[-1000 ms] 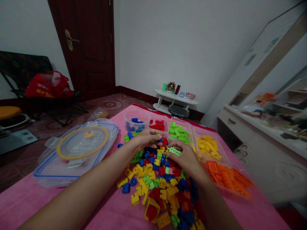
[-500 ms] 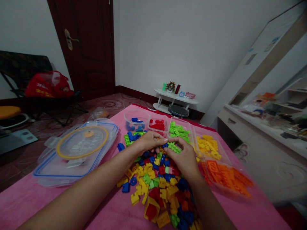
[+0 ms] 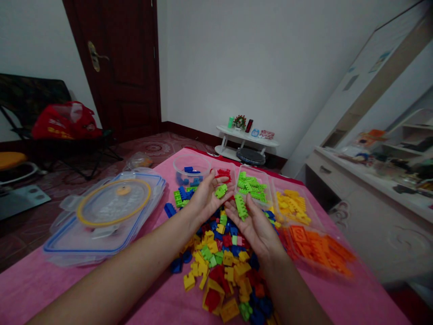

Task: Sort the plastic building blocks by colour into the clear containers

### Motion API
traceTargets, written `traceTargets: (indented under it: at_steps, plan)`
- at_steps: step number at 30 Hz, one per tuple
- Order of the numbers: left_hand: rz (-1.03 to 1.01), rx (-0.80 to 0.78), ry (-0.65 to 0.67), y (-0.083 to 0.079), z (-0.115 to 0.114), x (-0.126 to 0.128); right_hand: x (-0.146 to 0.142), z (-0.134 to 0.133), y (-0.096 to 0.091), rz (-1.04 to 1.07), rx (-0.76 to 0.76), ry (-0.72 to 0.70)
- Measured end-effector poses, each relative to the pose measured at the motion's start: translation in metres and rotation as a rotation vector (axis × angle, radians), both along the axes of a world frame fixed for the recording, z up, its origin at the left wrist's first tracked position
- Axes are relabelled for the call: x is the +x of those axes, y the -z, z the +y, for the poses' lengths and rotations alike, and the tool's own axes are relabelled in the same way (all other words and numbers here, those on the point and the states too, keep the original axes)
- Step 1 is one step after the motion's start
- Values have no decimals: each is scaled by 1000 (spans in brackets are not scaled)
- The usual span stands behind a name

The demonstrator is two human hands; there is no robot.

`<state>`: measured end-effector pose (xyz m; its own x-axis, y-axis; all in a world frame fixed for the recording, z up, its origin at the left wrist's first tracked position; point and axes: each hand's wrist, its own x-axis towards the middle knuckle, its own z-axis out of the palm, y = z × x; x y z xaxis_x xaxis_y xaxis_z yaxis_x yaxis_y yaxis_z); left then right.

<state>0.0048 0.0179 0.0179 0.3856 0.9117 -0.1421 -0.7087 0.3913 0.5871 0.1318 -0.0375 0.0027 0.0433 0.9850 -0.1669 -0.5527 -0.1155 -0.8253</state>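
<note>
My left hand point(image 3: 205, 197) is turned palm up over the pile, a small green building brick point(image 3: 221, 191) resting on its spread fingers. A longer green building brick point(image 3: 241, 206) lies in my right hand point(image 3: 257, 228), against the fingers and beside the thumb. Fingertips of both hands come close together. Beneath them spreads a heap of mixed bricks point(image 3: 228, 259) in yellow, blue, red and green. Just beyond the hands stands a clear box of green bricks point(image 3: 252, 186), next to a box of red bricks point(image 3: 223, 174) partly hidden by my left hand.
A round tub with blue bricks point(image 3: 191, 170) stands at the back. Boxes of yellow bricks point(image 3: 293, 207) and orange bricks point(image 3: 320, 253) line the right side. Stacked clear lids point(image 3: 115, 207) lie on the left of the pink tablecloth point(image 3: 152, 295). A dresser point(image 3: 365, 212) stands to the right.
My hands were together with fingers closed in over the bricks. Now they are apart and turned upward, showing a green brick in each. The left hand has opened out.
</note>
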Motion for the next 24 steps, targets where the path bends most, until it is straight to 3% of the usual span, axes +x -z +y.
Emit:
traceTargets:
  at_steps: [2, 5, 8, 10, 13, 18, 21, 24]
  plan:
    - [58, 114, -76, 0, -7, 5, -7, -1, 0, 189, -61, -6]
    - [295, 417, -175, 4, -19, 11, -14, -4, -2, 326, -113, -7]
    - [595, 756, -165, 6, -29, 13, -18, -6, -2, 402, -121, -23]
    - [683, 895, -118, 4, -34, 12, -19, -6, 1, 421, -111, -8]
    - [698, 943, -110, 1, -37, 11, -19, -5, 4, 425, -93, 22]
    - [708, 859, -204, 0, -28, 6, -10, -3, 0, 408, -83, 65]
    - [726, 836, -278, 0, -15, 1, 7, 5, -6, 381, -43, 108]
    - [813, 866, -324, 0, -3, -5, 32, 28, -13, 296, -49, 244]
